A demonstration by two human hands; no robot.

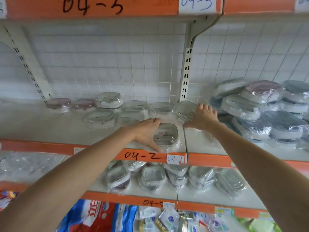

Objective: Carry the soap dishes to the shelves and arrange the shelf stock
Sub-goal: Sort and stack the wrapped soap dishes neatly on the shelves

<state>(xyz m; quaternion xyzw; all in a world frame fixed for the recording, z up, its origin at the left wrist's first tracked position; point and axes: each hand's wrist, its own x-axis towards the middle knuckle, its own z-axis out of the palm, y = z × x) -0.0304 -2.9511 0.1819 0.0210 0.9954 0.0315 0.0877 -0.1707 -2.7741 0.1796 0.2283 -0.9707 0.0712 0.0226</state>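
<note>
Two bare arms reach up from the bottom corners of the frame to the middle shelf [50, 124], the one with the orange strip marked 04-2 [142, 155]. The left hand [147, 133] sits at centre frame, fingers straight and spread fairly wide, thumb pointing down toward the shelf edge, cupped against the left side of a clear wrapped soap dish [167, 135] that lies flat right at the front lip of the shelf, just above the little white 04-2 sticker [174, 159]. It's touching it, not really curled around it as far as I can see. The right hand [203, 117], a bit right of centre, is also spread wide, palm down, fingertips resting on another clear dish [186, 111] that sits tilted near the slotted white upright [186, 72]. Behind and to the left there's a loose double row of more wrapped dishes [117, 113], mostly clear, with a couple of purplish ones [70, 104] at the far left end of the row. On the right side of the frame is a messy heap of grey and blue wrapped dishes [267, 113], stacked and leaning on each other. The shelf below [150, 191] holds more bagged clear dishes [153, 179], lying every which way. Bottom of the frame shows colourful packets [100, 215], blue and red on the left. Up top is another orange strip reading 04-3 [92, 5].
</note>
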